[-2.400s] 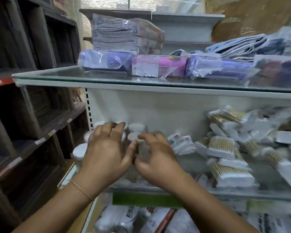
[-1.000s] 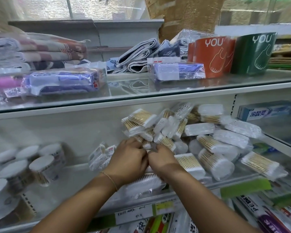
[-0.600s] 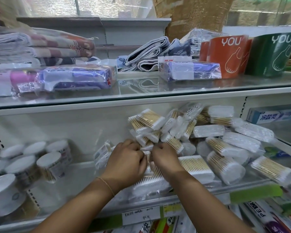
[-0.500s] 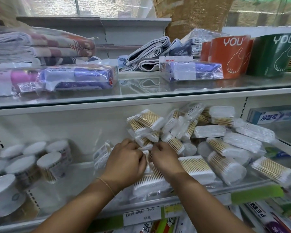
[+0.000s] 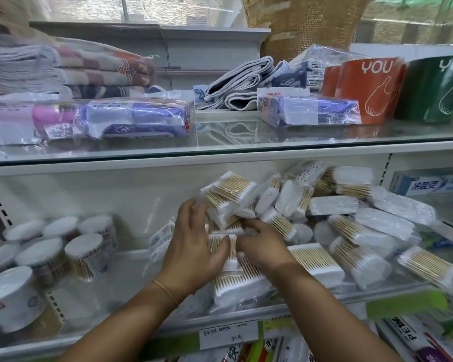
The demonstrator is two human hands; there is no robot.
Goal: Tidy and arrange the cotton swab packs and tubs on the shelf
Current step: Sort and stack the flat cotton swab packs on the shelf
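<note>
The left hand (image 5: 191, 253) keeps its fingers (image 5: 192, 214) straight and spread, pressing the side of the loose heap of swab packs (image 5: 229, 190) piled just behind and right of them on the shelf (image 5: 168, 329). The right hand (image 5: 264, 246) curls its fingers round a small pack (image 5: 232, 254) between both hands. The tubs (image 5: 88, 248) stand well left. The heap looks only partly squared up; next, I reckon, that pack wants laying flat in line

Blurred tubs (image 5: 11, 296) at left edge
</note>
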